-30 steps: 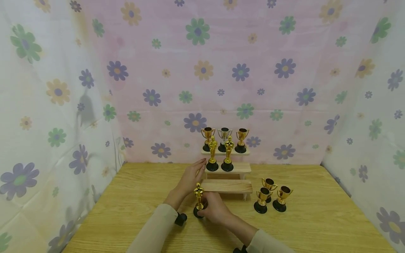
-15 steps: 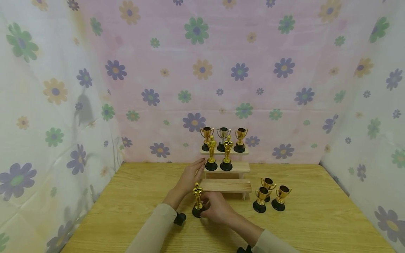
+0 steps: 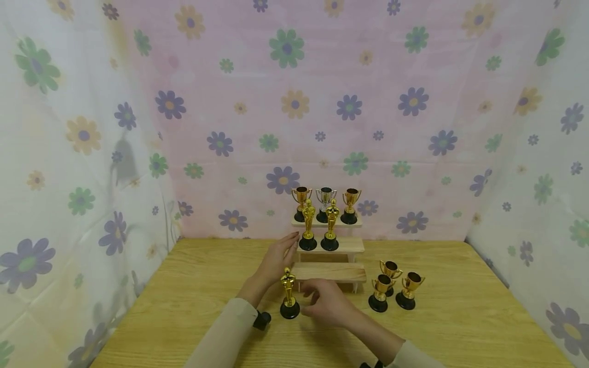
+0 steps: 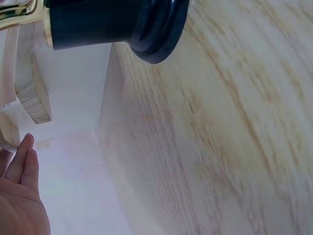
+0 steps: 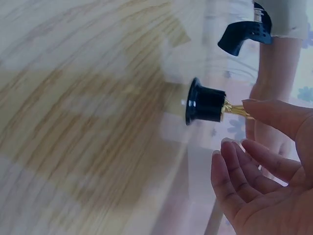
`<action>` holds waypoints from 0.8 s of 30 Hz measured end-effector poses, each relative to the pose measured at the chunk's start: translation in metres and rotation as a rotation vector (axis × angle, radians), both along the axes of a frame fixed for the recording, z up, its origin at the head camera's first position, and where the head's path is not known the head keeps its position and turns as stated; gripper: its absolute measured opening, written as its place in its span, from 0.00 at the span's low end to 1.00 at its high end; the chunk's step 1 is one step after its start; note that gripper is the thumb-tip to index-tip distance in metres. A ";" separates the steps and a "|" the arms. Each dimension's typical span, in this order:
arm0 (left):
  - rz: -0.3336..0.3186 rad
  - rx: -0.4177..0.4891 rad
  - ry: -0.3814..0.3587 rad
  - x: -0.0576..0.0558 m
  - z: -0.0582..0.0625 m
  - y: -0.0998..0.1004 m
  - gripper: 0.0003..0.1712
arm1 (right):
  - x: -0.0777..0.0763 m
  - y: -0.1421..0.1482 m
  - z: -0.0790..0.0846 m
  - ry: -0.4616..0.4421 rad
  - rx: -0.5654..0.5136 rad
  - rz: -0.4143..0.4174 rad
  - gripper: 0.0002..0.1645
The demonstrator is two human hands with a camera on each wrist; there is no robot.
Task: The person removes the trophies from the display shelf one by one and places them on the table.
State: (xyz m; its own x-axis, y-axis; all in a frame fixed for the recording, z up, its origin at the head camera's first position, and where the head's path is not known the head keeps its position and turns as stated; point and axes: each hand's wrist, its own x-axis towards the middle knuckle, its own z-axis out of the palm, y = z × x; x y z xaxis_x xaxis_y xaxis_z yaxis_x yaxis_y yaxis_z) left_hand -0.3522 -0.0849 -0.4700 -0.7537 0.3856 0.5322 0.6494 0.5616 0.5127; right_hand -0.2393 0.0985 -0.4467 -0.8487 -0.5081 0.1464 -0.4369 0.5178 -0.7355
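A gold figurine trophy (image 3: 289, 294) on a round black base stands upright on the table, left of my right hand (image 3: 327, 303). That hand's thumb and fingers are spread and hold nothing, with a small gap to the trophy. My left hand (image 3: 275, 259) has its fingers straight, at the left side of the tiered wooden stand (image 3: 329, 272); I cannot tell whether they touch it. Two matching figurine trophies (image 3: 308, 227) stand on the middle step. In the left wrist view the near trophy's black base (image 4: 112, 22) looms at the top.
On the top step are two gold cups (image 3: 351, 202) with a silver cup (image 3: 325, 198) between them. Three gold trophy cups (image 3: 382, 289) stand on the wooden table (image 3: 442, 332) right of the stand. A flowered cloth (image 3: 239, 189) hangs behind and at the sides.
My right hand has let go of the figurine trophy and drawn slightly to the right, its fingers opening. The trophy stays standing on the table. My left hand keeps its place.
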 end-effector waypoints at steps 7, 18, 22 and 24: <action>0.007 -0.006 0.003 -0.001 -0.001 0.000 0.23 | -0.002 0.019 0.003 0.037 0.011 -0.028 0.18; -0.001 -0.011 -0.022 0.001 -0.001 0.000 0.24 | -0.003 0.048 0.019 0.045 0.006 -0.055 0.20; -0.001 -0.017 -0.030 0.000 0.000 -0.001 0.25 | -0.002 0.056 0.028 0.072 0.022 -0.086 0.21; 0.000 -0.019 -0.041 0.000 0.000 -0.001 0.25 | -0.002 0.060 0.032 0.082 0.037 -0.099 0.21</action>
State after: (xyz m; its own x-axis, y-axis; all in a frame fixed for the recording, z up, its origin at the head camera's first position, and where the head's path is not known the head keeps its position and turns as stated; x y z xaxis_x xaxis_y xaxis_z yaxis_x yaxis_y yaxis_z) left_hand -0.3521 -0.0860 -0.4703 -0.7743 0.3959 0.4936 0.6285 0.5714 0.5277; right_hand -0.2411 0.1586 -0.4142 -0.8810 -0.4288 0.1999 -0.4399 0.5872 -0.6795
